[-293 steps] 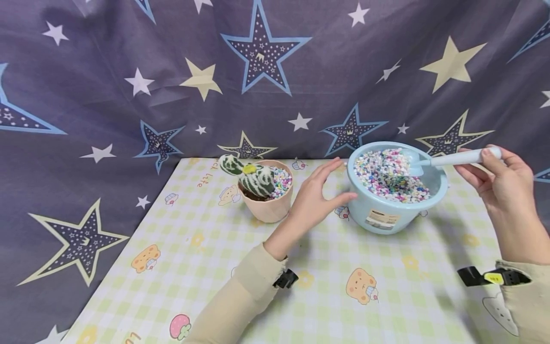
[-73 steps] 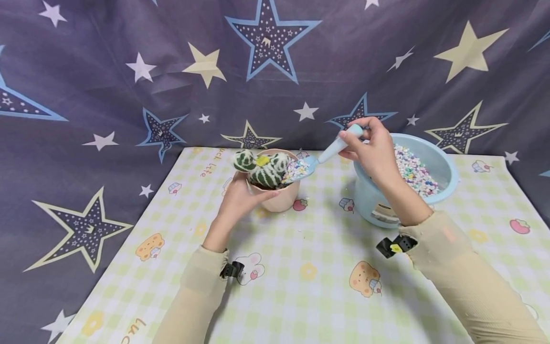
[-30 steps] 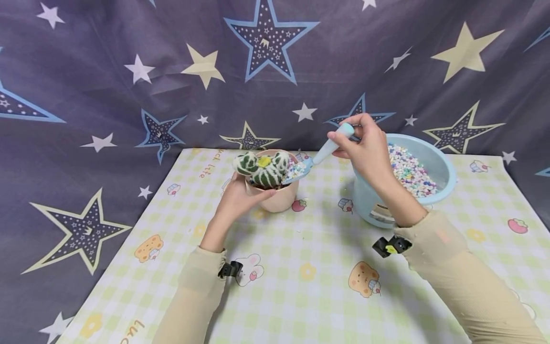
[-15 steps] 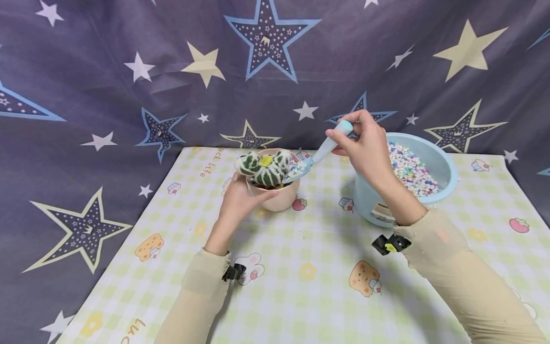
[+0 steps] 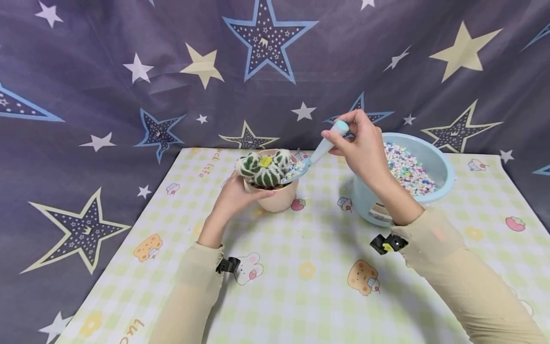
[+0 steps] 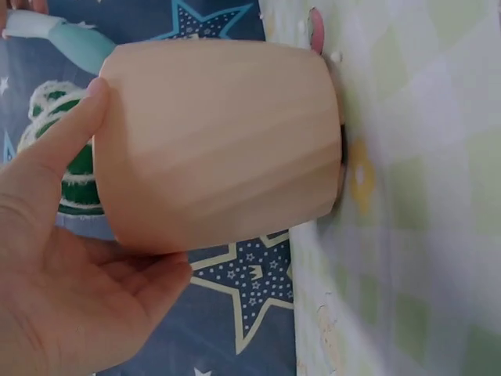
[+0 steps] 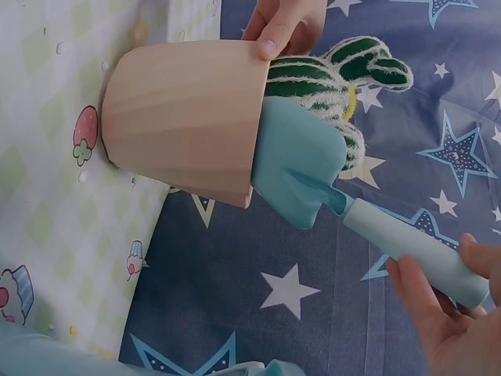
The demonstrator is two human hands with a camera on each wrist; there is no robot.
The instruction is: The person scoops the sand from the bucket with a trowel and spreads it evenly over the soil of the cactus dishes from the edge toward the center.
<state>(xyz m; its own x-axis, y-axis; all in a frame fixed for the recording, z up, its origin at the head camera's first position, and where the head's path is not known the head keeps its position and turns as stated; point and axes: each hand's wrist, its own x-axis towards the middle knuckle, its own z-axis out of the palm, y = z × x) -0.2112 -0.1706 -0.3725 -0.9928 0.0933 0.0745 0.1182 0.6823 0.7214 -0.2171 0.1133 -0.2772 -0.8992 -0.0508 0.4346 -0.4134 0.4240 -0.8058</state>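
A pale pink flower pot (image 5: 277, 198) holds a green-and-white knitted cactus (image 5: 267, 176) with a yellow flower. My left hand (image 5: 234, 198) grips the pot from its left side, thumb near the rim, as the left wrist view also shows (image 6: 70, 266). In my right hand (image 5: 363, 148) is the handle of a light blue shovel (image 5: 324, 149), pinched between thumb and fingers. The shovel's blade (image 7: 301, 160) rests at the pot's right rim and slopes down towards the cactus. Small multicoloured pebbles (image 5: 294, 169) lie on the blade; how many are inside the pot is hidden.
A light blue bucket (image 5: 444, 184) of multicoloured pebbles (image 5: 410, 169) stands to the right, partly behind my right forearm. A few stray pebbles lie on the checked tablecloth (image 5: 309, 306). A dark starry curtain (image 5: 326, 57) hangs behind the table.
Since the earliest frame, the loaded shovel has gone from bucket to pot and my left hand from beside the bucket onto the pot. Lately the shovel's handle has shifted slightly left and the cactus slightly right.
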